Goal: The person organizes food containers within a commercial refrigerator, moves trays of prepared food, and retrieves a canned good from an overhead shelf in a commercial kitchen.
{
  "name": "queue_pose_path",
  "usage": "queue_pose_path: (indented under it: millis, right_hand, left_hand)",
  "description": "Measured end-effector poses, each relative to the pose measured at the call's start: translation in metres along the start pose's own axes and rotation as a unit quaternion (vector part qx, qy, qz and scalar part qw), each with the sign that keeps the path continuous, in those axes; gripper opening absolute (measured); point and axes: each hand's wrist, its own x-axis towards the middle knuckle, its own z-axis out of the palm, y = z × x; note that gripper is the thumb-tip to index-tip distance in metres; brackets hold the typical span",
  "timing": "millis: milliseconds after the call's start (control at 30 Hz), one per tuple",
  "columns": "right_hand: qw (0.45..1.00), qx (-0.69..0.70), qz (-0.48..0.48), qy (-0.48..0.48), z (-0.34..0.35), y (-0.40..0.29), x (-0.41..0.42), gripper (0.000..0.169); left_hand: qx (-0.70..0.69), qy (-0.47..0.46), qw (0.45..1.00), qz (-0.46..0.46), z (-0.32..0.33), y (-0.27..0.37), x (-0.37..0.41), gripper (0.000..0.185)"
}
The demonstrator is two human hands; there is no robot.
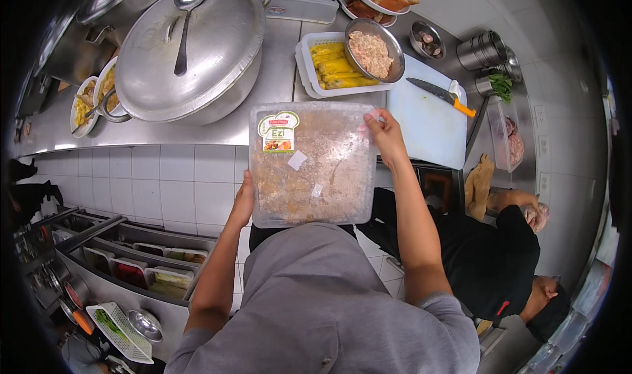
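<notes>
Both of my hands hold a large square plastic container [326, 176] in front of my body. Its cloudy lid carries a printed label and two small white stickers; the brownish contents are blurred through the plastic. My left hand [243, 200] grips the left side, most fingers hidden beneath. At the upper right corner, my right hand [386, 134] has its thumb and fingers on the rim. Just beyond the container, a white basket [316, 91] holds several yellow rolls [336, 67]. A steel bowl of minced meat [371, 53] rests partly over the basket.
A lidded pot [197, 87] with a ladle [182, 38] on top stands at the left of the steel counter. A knife with an orange handle [439, 95] lies on the white cutting board [427, 127]. Close on my right, a person in black [489, 260] handles meat.
</notes>
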Motion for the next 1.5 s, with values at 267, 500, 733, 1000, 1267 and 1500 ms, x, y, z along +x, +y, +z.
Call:
queue_pose_path:
  millis: [267, 500, 733, 1000, 1267, 1500]
  right_hand:
    - [0.975, 0.067, -0.200, 0.062, -0.001, -0.075, -0.089, 0.020]
    - [0.893, 0.173, -0.190, 0.368, -0.114, -0.044, -0.168, 0.025]
    - [0.776, 0.274, -0.144, 0.550, -0.132, 0.065, -0.187, 0.022]
    - [0.817, 0.318, -0.042, 0.478, -0.141, 0.166, -0.063, 0.037]
    - [0.826, -0.228, 0.106, 0.504, -0.150, 0.164, -0.048, 0.057]
    - [0.877, -0.362, -0.311, -0.057, 0.071, 0.027, -0.072, 0.055]
  left_hand:
    - [-0.089, -0.009, 0.994, -0.060, -0.010, -0.005, -0.002, 0.070]
    - [-0.139, -0.016, 0.990, -0.007, 0.026, 0.043, -0.021, 0.061]
    - [-0.196, -0.010, 0.980, 0.006, 0.005, 0.032, -0.036, 0.059]
    - [-0.169, -0.011, 0.986, 0.007, -0.007, 0.047, -0.039, 0.059]
    - [-0.182, -0.010, 0.983, 0.002, -0.002, 0.042, -0.045, 0.065]
    - [-0.215, -0.013, 0.976, 0.007, 0.007, 0.036, -0.044, 0.062]
